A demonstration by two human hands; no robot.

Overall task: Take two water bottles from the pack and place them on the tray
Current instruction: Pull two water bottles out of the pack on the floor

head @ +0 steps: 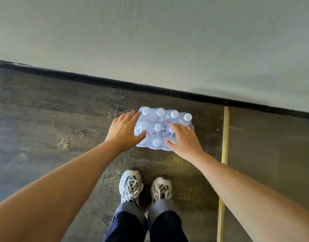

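Both hands are spread wide on the shrink-wrapped pack (pixel 163 128): left hand (pixel 124 131) at its side, right hand (pixel 184 140) on top. Probably bracing it to tear the wrap; neither holds a bottle.

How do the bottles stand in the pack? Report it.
Upright: the white caps face up through the pack's clear wrap, on the floor.

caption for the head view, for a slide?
Both hands, left hand and right hand, reach onto a shrink-wrapped water bottle pack on the floor.
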